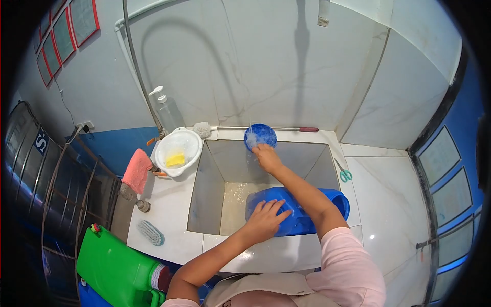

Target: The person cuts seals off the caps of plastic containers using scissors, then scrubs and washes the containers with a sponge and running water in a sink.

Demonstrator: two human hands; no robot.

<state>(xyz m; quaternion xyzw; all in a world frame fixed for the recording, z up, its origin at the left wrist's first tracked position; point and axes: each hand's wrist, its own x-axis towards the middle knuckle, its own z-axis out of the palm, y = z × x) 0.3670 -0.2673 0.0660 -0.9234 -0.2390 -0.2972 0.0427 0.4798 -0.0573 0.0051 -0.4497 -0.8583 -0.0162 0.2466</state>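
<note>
A large blue plastic jug (pixel 302 222) lies on its side across the sink, its round open end (pixel 337 203) facing right. My left hand (pixel 266 222) rests on the jug with its fingers spread over the surface. Farther back, my right hand (pixel 267 157) grips the near rim of a small round blue bowl (pixel 262 134). Water runs down into the bowl and splashes up, so its inside is partly hidden. The bowl is held over the back edge of the sink (pixel 209 194), and a little water shows on the sink floor.
To the left stand a white basin (pixel 178 152) with a yellow sponge (pixel 175 159), a pump bottle (pixel 166 107) and a scrub brush (pixel 150 232). A pink cloth (pixel 137 171) hangs over a tap. A long-handled brush (pixel 266 128), green scissors (pixel 345 175) and a green jerrycan (pixel 120 263) surround the sink.
</note>
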